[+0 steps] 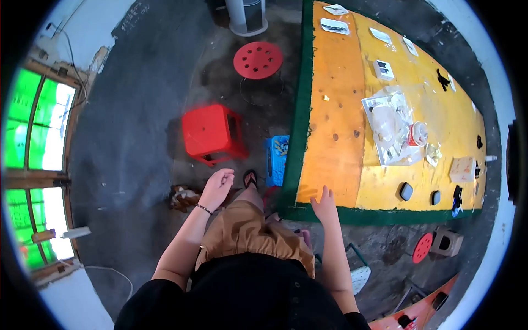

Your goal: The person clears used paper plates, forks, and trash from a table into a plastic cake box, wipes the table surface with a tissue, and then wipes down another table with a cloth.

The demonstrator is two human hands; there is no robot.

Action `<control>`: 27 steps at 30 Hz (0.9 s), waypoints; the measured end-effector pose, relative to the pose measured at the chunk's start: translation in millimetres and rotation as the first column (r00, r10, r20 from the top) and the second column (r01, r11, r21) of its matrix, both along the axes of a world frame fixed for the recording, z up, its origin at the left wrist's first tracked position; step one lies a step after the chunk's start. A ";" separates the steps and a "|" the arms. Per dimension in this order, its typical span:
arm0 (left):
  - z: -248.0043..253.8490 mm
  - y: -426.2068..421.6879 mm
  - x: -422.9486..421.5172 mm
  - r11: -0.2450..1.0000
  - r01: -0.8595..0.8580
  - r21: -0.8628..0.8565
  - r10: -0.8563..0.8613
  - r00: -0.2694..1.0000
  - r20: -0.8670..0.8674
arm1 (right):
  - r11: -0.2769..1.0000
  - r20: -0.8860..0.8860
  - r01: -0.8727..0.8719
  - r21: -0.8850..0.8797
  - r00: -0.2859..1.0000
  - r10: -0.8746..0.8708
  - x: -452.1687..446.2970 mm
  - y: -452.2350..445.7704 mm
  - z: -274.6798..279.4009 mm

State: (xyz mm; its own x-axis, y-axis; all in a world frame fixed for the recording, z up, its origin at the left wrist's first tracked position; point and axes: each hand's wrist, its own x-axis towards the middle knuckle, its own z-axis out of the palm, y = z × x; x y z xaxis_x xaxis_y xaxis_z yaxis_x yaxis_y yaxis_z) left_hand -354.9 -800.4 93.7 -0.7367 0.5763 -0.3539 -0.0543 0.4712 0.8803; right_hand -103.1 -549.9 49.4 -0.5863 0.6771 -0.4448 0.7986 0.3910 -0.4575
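My left hand [218, 187] hangs in the air with its fingers loosely curled together, and no object shows in it. A bracelet of dark beads [203, 209] circles that wrist. Nearest to this hand is a red plastic stool [206, 132], a little beyond it and apart from it. Over the near corner of the orange-yellow table [335, 165] is my right hand [325, 208], fingers extended and apart, holding nothing. Whether it touches the tabletop I cannot tell.
A brown and white animal [185, 198] is on the floor at left. Beside the table are a blue plastic stool [276, 165] and a round red stool [258, 59]. A white tray [373, 126] with plastic bags and a red-and-white cup [416, 135] sits on the table.
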 end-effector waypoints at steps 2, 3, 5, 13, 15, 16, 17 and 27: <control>-1.9 8.5 -22.9 1.000 0.020 0.013 -0.021 0.999 0.033 | 0.998 0.079 0.048 0.028 0.996 -0.050 -15.4 -8.8 -19.5; -5.5 11.8 -36.3 0.999 0.032 0.001 -0.032 0.999 0.024 | 0.997 0.149 0.075 0.026 0.986 -0.078 -23.2 -9.4 -31.5; -6.9 20.5 -65.5 0.998 0.060 0.015 -0.061 0.997 0.042 | 0.992 0.287 0.128 0.014 0.949 -0.126 -42.6 -12.0 -54.6; -13.1 -14.6 -200.0 0.996 -0.011 -0.089 0.012 1.000 0.013 | 0.999 0.679 0.036 0.026 0.732 -0.044 -93.6 -20.3 -64.4; -18.4 -27.2 -218.6 0.991 -0.036 -0.132 0.036 0.999 -0.007 | 0.996 0.641 0.083 0.028 0.763 -0.081 -94.0 -21.4 -60.6; -21.5 -29.8 -223.4 0.990 -0.028 -0.137 0.030 1.000 0.008 | 0.994 0.622 0.108 0.030 0.776 -0.103 -91.8 -22.7 -58.7; -25.9 -30.9 -226.9 0.990 -0.019 -0.139 0.023 0.999 0.022 | 0.988 0.593 0.149 0.028 0.794 -0.136 -90.4 -24.0 -58.3; 13.6 -22.3 -227.2 0.994 -0.065 -0.093 0.071 0.995 0.067 | 0.999 0.657 0.045 0.026 0.752 -0.051 -87.6 -22.2 -65.2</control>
